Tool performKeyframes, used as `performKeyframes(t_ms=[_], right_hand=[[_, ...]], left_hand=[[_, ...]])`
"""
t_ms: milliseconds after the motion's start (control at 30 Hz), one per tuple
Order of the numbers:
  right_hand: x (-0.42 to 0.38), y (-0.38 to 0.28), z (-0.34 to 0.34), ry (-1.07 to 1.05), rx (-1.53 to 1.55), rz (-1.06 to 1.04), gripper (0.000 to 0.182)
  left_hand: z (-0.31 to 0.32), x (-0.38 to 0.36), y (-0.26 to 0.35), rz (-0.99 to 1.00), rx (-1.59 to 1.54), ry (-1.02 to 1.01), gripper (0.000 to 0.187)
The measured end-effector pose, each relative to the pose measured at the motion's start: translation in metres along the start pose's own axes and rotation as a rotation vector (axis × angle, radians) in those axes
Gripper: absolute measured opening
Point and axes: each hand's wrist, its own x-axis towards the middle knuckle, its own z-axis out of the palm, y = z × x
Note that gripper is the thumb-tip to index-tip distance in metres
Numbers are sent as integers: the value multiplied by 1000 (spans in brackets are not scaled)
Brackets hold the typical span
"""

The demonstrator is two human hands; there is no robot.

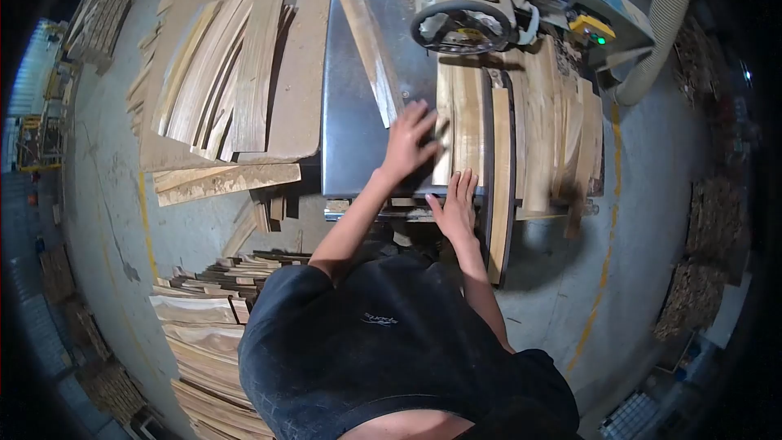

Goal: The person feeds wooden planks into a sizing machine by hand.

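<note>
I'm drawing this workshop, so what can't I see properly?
All in the head view:
Left hand: its fingers are too blurred for crisp edges.
Pale boards: far ends hidden by the handwheel.
Lettering on the shirt: too small to read.
Hose: cut off by the picture's top edge.

Machine table point(350, 130)'s smooth, shiny metal. The boards point(468, 126) look like bare, grainy wood. Shirt point(383, 350)'s just matt cloth.
</note>
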Motion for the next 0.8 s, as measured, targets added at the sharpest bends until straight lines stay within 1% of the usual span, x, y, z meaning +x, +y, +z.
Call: performKeyframes(t_ms=[33, 100, 133, 200, 333, 400, 433, 500, 567, 600, 633, 667, 700, 767, 800], right_hand=[[8, 0, 0, 6, -36, -6, 86], [23, 1, -5, -4, 4, -5, 85], [31, 0, -9, -4, -2, -10, 83], [45, 0, -15, -54, 13, 25, 80], [77, 3, -25, -122, 50, 53, 79], [92, 8, -20, -89, 65, 17, 82], [99, 7, -21, -81, 64, 6, 82], [116, 7, -24, -93, 60, 14, 83], [133, 21, -12, 61, 109, -45, 74], [137, 17, -17, 69, 122, -40, 74], [140, 11, -28, 78, 195, -3, 67], [139, 3, -37, 88, 270, 30, 60], [132, -2, -31, 100, 286, 29, 60], [111, -15, -12, -91, 660, -69, 54], [95, -25, -13, -296, 672, -5, 61]], left_hand=[[-7, 14, -2, -64, 93, 153, 70], [-18, 36, -4, -341, 435, 323, 76], [-20, 41, -18, -349, 438, 332, 76], [-23, 46, -43, -556, 494, 285, 83], [-33, 34, -61, -555, 466, 253, 86], [-45, 23, -60, -635, 396, 218, 91], [-51, 18, -59, -635, 407, 226, 91], [-57, 1, -51, -770, 334, 154, 95], [-58, -23, -44, -789, 335, 125, 94], [-57, -37, -41, -811, 325, 98, 93], [-55, -52, -38, -799, 337, 97, 93], [-53, -67, -34, -842, 228, 28, 88], [-53, -81, -27, -882, 122, -45, 84], [-56, -105, 16, -813, 165, -20, 73], [-49, -121, 30, -687, 240, 50, 65]])
